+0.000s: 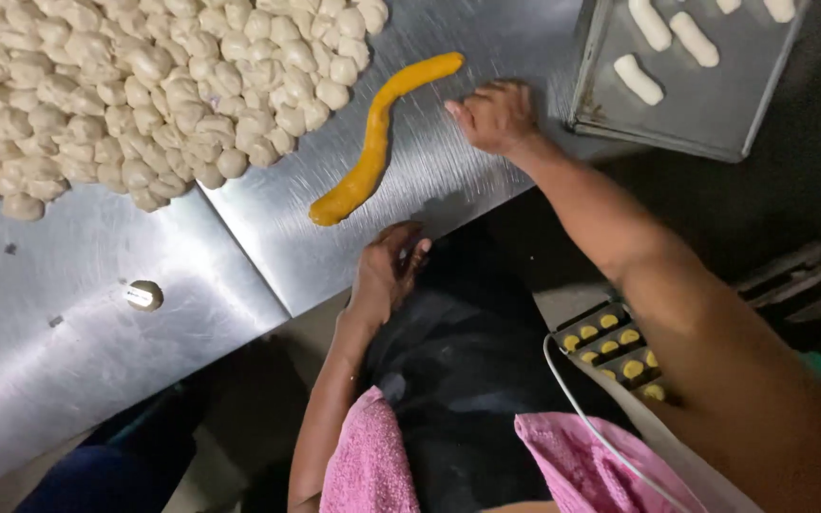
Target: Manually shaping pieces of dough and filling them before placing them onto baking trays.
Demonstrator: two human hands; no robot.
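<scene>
My right hand (494,116) rests on the steel table (78,342), fingers loosely curled, just right of a long orange roll of filling (374,142) that lies bent on the metal. My left hand (387,271) hangs at the table's near edge, fingers curled inward; whether it holds anything cannot be told. A large heap of pale dough pieces (135,85) covers the upper left of the table.
A metal baking tray (705,114) at the upper right carries several white dough sticks. One small dough piece (144,295) lies alone at the left. A lower tray of yellow-filled pieces (615,347) sits under my right arm. A pink towel (372,456) lies on my lap.
</scene>
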